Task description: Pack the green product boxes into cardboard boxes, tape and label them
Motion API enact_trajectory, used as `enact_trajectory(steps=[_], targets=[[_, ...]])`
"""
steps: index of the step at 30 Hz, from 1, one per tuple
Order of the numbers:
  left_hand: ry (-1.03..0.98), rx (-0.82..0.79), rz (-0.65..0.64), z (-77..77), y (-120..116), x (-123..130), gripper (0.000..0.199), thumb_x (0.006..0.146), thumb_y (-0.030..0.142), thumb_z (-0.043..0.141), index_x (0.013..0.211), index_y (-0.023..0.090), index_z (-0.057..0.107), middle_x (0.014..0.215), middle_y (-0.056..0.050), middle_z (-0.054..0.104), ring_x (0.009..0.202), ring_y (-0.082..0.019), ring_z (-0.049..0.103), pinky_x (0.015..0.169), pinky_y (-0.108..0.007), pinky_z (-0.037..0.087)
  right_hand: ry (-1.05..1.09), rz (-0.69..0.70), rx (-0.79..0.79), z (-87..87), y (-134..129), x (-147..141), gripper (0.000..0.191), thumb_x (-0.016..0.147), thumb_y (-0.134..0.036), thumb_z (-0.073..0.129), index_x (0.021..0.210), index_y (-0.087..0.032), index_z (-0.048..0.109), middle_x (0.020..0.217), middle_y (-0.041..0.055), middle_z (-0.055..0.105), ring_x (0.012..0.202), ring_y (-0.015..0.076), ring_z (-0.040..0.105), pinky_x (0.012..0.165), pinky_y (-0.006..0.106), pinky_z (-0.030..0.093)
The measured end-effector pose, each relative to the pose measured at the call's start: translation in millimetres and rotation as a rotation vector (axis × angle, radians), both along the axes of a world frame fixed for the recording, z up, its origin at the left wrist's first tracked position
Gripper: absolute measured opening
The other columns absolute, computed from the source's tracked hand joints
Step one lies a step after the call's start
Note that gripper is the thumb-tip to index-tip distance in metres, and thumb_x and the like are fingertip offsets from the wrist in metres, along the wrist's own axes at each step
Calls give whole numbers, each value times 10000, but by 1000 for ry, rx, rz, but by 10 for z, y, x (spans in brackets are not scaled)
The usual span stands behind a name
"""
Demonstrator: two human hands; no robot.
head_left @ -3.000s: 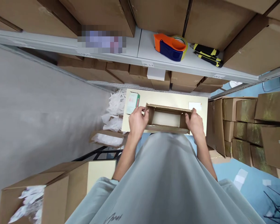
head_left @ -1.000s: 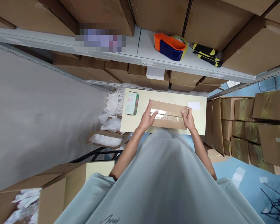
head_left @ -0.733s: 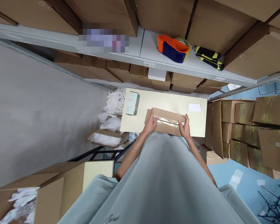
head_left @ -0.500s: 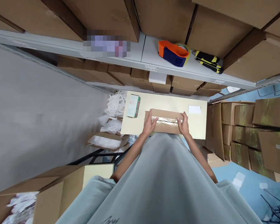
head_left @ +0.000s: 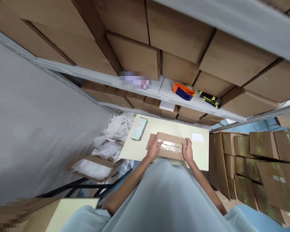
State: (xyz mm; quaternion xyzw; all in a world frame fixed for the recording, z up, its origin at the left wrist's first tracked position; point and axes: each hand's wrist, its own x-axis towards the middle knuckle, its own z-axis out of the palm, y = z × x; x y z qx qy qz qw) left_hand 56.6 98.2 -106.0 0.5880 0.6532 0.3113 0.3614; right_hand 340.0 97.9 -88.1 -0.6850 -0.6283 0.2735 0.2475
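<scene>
The left hand point(head_left: 153, 148) and the right hand point(head_left: 188, 149) hold one brown carton point(head_left: 171, 137) between them. Clock positions are read about the centre of the carton, with 12 o'clock pointing away from the person. The left hand grips at 9 o'clock: its thumb lies across the upper face, its fingers are set apart from the thumb and point toward the far edge. The right hand grips at 3 o'clock: its thumb lies on the upper face, its fingers bear against the end. The carton lies between the two sets of fingers, in contact with both, long side running from 9 to 3 o'clock. A flap projects at 9 o'clock beyond the left hand. A glossy tape strip point(head_left: 170, 146) runs lengthwise along the upper face, between the thumbs. Whether the underside touches the bench point(head_left: 200, 158) cannot be told.

On the bench, a green-and-white box point(head_left: 139, 129) lies at 10 o'clock and a white card point(head_left: 197, 137) between 2 and 3 o'clock, both apart from the hands.

Beyond the bench, a grey shelf point(head_left: 168, 89) carries an orange-and-blue tape dispenser point(head_left: 183, 91) between 12 and 1 o'clock and black-and-yellow cutters point(head_left: 209, 99) between 1 and 2 o'clock. White paper strips point(head_left: 118, 127) are heaped between 9 and 10 o'clock. Stacked boxes point(head_left: 246, 161) stand between 3 and 4 o'clock, well apart from the right hand.
</scene>
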Motion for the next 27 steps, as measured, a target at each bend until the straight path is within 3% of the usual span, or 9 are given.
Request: enact_trajectory(steps=[5,8,10,12,14,16,18,20,27], targets=[[196,165,0,-36,55,-107,740,1118,500,446,1755,127,407,1817,-228,390,1701,-387,394,1380,-630,377,-181,50,135,46,133,52,626,1143,-635,408,1494,-173,642,1752,273,420,1630,431,469,1302,656,445],[249,284,9,155,403,-124,747,1135,506,417,1782,137,366,1830,-215,364,1730,-383,322,1394,-647,345,-311,110,367,488,699,19,542,1158,-559,421,1485,-194,653,1698,246,520,1617,429,480,1319,720,383],[243,390,15,456,821,-66,751,1145,507,405,1792,130,345,1828,-214,373,1739,-374,303,1399,-639,339,-356,171,518,996,1251,-94,525,1173,-486,405,1558,-183,592,1651,238,582,1586,391,517,1327,701,376],[218,491,30,874,1320,51,750,1150,503,401,1786,110,347,1819,-227,388,1742,-374,299,1402,-642,329,-404,243,610,1564,1820,-285,565,1179,-438,383,1623,-118,519,1638,269,585,1575,363,522,1331,622,393],[183,574,34,1321,1791,201,743,1152,488,394,1774,82,361,1817,-244,387,1746,-375,294,1404,-632,329,-475,315,604,2048,2301,-524,583,1174,-389,354,1651,-76,475,1656,276,562,1571,354,514,1322,564,402],[148,629,19,1693,2136,343,754,1153,492,392,1769,58,353,1832,-254,349,1747,-370,298,1405,-606,339,-579,355,467,2353,2632,-763,577,1151,-336,383,1639,-42,472,1649,291,566,1549,366,523,1307,535,398],[121,653,21,1915,2305,445,745,1158,480,371,1765,48,349,1839,-256,331,1743,-360,315,1409,-591,334,-662,337,283,2471,2813,-955,546,1104,-293,487,1569,-8,516,1584,312,618,1498,372,565,1288,501,402],[96,649,31,1977,2311,500,733,1157,464,367,1760,47,353,1840,-254,334,1733,-354,344,1407,-581,342,-694,306,174,2471,2893,-1071,497,1046,-234,571,1480,9,564,1487,328,681,1425,367,626,1251,470,427],[-32,525,72,1760,1919,537,640,1099,337,476,1685,78,475,1767,-246,486,1656,-359,484,1366,-588,426,-605,288,128,2473,2999,-1042,451,952,-88,555,1390,9,596,1234,332,775,1179,382,752,1078,492,545]])
